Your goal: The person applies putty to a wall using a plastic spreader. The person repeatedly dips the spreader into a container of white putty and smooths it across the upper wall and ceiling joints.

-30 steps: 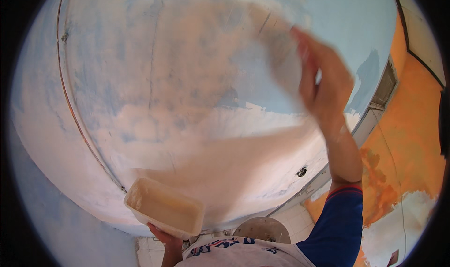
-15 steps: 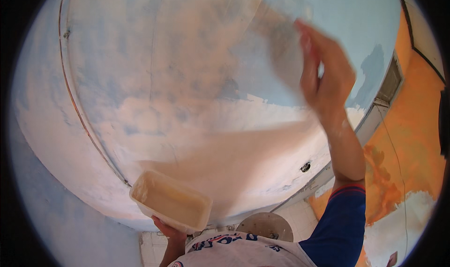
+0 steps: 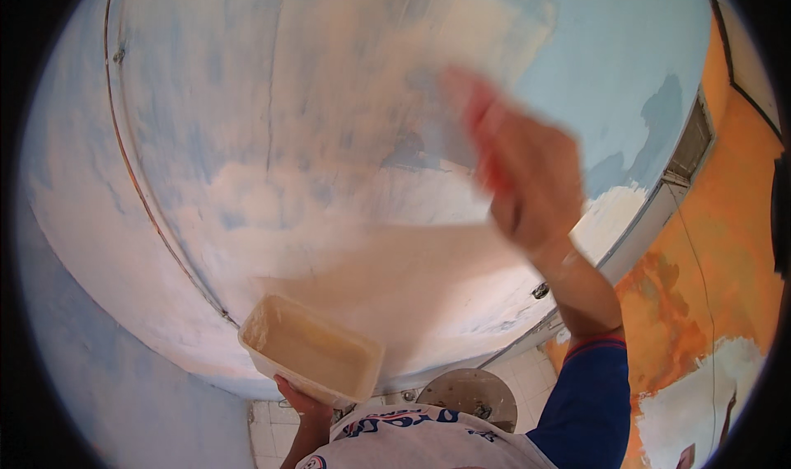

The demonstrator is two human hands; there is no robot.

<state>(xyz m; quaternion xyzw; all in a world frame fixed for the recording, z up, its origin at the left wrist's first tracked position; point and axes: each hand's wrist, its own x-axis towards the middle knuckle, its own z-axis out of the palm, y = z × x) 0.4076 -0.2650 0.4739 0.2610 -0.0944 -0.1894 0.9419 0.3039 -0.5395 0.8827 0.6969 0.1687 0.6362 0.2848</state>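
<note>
My left hand (image 3: 303, 403) is closed on a rectangular cream plastic tub (image 3: 284, 367), holding it from below at the lower edge of the view. Pale smears coat the tub's inner sides; how much it contains is hard to make out. My raised right hand (image 3: 535, 168) is closed and smeared by motion. It grips a flat-bladed tool, seemingly a putty knife (image 3: 450, 133), whose outline is blurred, with red near the fingers. Both are before a wall (image 3: 247, 201) with patchy cream filler over light blue paint.
A pipe or cable (image 3: 136, 172) runs down the wall at left. An open wall box (image 3: 540, 291) sits low beside my right forearm. Below is a round, stained surface (image 3: 465, 395) on a tiled floor (image 3: 527, 378). An orange wall (image 3: 684, 280) stands at right, with a hanging wire.
My right hand has swept left and slightly down across the wall with the tool. Cream filler now covers more of the upper blue area. The tub has shifted slightly right.
</note>
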